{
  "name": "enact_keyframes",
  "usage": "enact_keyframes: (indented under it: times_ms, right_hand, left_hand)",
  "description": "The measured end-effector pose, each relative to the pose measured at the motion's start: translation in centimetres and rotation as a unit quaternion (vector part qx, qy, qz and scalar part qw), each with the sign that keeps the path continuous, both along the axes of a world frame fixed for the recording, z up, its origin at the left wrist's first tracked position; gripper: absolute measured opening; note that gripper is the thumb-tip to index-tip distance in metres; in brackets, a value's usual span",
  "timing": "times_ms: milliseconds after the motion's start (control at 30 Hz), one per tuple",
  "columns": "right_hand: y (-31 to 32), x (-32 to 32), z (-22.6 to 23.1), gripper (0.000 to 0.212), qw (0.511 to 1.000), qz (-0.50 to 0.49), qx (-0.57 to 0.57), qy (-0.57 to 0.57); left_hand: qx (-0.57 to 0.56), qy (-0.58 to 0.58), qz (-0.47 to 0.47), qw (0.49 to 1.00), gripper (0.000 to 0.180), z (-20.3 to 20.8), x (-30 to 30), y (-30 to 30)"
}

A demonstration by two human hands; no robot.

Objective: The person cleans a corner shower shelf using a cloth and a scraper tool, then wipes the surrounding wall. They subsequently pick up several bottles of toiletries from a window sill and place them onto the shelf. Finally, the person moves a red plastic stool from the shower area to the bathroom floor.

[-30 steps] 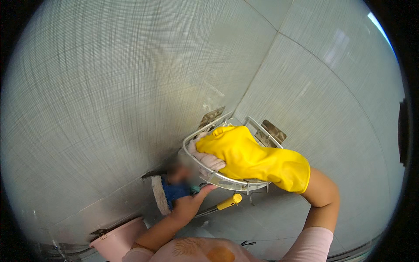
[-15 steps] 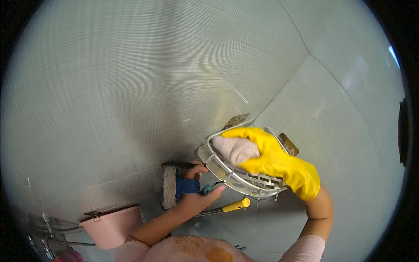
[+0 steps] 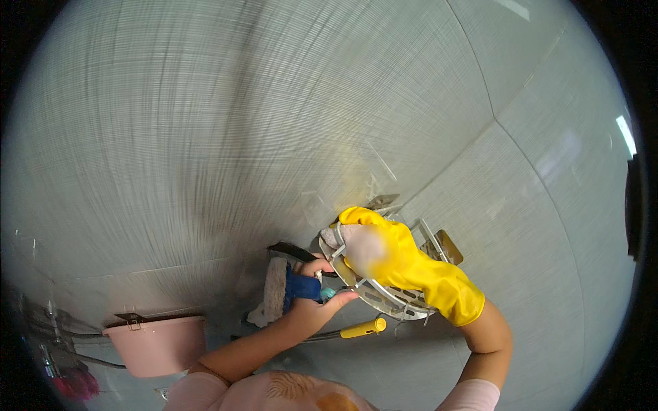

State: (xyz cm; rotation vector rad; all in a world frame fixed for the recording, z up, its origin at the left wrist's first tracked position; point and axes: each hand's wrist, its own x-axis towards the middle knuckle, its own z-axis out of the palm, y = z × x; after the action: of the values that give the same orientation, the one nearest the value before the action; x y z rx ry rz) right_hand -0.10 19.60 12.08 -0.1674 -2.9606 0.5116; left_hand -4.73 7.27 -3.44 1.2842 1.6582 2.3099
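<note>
One brush (image 3: 296,288) near left edge of shelf (image 3: 384,300); cloth (image 3: 365,250) at same edge, clamped in right hand (image 3: 395,252); left hand (image 3: 317,309), hold unclear.

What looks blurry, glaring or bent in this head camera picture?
Head view: a soft blur covers parts of the pale cloth and yellow rubber glove; head view again: the tile seam curves, pale glare streaks the right-hand wall tiles, and black fills the corners.
</note>
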Motion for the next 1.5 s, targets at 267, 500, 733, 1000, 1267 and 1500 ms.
enact_keyframes:
  times_ms: [267,500,733,1000,1267,1500]
  right_hand:
    - [0.4,-0.4,1.4,0.047,0.996,0.078,-0.042,-0.022]
    - [-0.5,0.3,3.8,0.043,0.978,-0.038,-0.186,-0.091]
    - [0.6,5.3,5.7,0.059,0.988,-0.153,0.037,0.009]
    - [0.0,3.8,3.0,0.043,0.985,0.104,0.128,0.054]
    - [-1.9,0.1,1.2,0.023,0.974,-0.129,-0.183,-0.034]
    - [1.4,3.9,1.1,0.023,0.987,0.133,-0.029,-0.087]
  left_hand:
    - [0.003,-0.025,0.004,1.0,0.061,-0.5,0.3,0.5]
    - [-0.023,-0.007,0.002,1.0,0.061,0.1,0.1,-0.2]
    - [0.01,-0.028,0.012,0.999,0.06,-0.2,0.2,0.4]
    - [-0.017,-0.041,-0.013,0.999,0.058,-0.3,0.2,-0.1]
    - [-0.028,-0.027,0.007,0.999,0.057,0.5,0.2,-0.5]
    - [-0.005,-0.043,-0.006,0.999,0.059,0.3,-0.1,-0.3]
